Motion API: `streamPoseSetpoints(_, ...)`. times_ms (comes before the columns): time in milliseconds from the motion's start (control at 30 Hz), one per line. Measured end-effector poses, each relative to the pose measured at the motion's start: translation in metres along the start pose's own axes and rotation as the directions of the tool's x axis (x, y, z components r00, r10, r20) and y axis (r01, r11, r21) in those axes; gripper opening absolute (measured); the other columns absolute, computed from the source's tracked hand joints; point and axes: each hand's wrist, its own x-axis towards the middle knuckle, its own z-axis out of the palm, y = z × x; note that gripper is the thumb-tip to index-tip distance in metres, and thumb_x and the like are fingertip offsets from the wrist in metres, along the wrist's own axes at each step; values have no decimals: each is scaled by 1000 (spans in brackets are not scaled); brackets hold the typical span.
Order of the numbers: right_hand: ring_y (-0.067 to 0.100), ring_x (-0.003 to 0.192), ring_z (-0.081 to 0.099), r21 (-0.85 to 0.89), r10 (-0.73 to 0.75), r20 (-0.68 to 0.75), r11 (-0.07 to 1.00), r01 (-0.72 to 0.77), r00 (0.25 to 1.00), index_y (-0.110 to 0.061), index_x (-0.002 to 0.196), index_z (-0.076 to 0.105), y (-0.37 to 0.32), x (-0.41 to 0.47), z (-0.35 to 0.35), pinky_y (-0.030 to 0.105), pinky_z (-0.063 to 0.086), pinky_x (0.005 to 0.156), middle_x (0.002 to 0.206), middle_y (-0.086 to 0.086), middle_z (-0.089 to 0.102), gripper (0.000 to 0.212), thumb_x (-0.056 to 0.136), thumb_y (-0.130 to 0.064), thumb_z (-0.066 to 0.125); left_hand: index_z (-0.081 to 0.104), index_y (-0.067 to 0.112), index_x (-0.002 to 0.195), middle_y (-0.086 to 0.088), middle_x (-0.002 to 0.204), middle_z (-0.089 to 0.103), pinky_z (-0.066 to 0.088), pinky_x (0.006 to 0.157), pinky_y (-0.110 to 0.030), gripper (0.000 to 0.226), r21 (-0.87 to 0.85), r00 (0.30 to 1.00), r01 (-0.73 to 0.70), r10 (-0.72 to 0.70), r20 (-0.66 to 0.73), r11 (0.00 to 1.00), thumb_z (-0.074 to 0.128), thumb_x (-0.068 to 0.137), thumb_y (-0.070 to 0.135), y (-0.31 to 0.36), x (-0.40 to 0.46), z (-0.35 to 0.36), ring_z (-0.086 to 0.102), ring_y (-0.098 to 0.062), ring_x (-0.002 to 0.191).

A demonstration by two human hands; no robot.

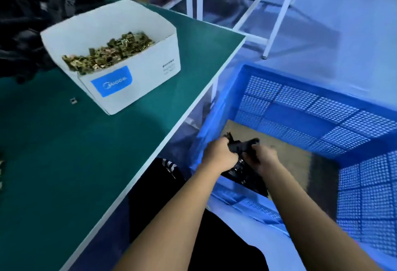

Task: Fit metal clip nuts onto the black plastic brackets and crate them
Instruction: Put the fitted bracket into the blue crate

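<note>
Right now I count two hands, both down inside one blue crate (322, 107) that stands just beside the green table (64, 163). My left hand (219, 154) and my right hand (265, 159) each have their fingers curled around the same cluster of black plastic brackets (242, 145), holding it low over the crate's brown floor near the corner closest to the table. How many brackets are in that cluster I cannot tell; they blur into one dark mass, and more black parts lie below the wrists, partly covered by my forearms.

On the table sits one white cardboard box (133, 73), filled with a heap of brassy clip nuts (107, 52), too many and too small to count. One stray clip nut (73, 100) lies alone on the green surface, well apart from the box. A dark pile at the table's far left is cut off by the frame and hard to make out.

The table's pale edge runs diagonally just left of the crate wall, with a narrow gap between them. The crate's right half shows open floor.
</note>
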Motion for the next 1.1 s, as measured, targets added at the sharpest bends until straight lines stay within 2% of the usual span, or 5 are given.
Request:
streamPoseSetpoints(267,37,92,74,-241,297,136,935,-259,945,-6,109,58,39,26,-25,43,53,67,83,15,63,11,105,-13,52,62,17,117,-14,125,52,51,100,-41,39,124,998,57,-61,25,991,70,83,35,-23,14,25,57,-37,117)
streamPoseSetpoints(500,19,57,61,-231,-319,64,917,326,945,-6,85,63,-23,-25,22,28,51,52,76,13,67,10,92,-1,58,71,22,119,-1,123,62,52,98,-39,27,35,914,-326,325,-244,945,70,92,23,40,-2,-29,65,-23,107)
streamPoseSetpoints(733,8,68,55,-84,-894,349,268,960,280,-16,86,66,-88,-189,93,29,46,61,71,-3,65,6,86,-17,59,74,13,94,5,93,68,48,72,-16,14,6,453,-714,469,-758,700,66,87,5,68,-77,-147,59,1,75)
streamPoseSetpoints(1000,32,81,58,161,-550,831,386,908,86,-3,96,58,7,-333,211,36,50,76,85,15,60,11,98,-8,50,73,11,87,7,85,70,48,75,-22,11,38,191,-490,149,-970,871,63,86,6,-76,-180,-249,63,-5,80)
streamPoseSetpoints(1100,26,84,69,182,-315,936,44,982,-160,-13,106,65,54,-359,246,40,54,73,90,3,73,15,94,-13,55,71,12,85,6,83,69,52,75,-32,11,-27,125,-361,20,-992,932,61,86,8,-137,-217,-265,65,-10,80)
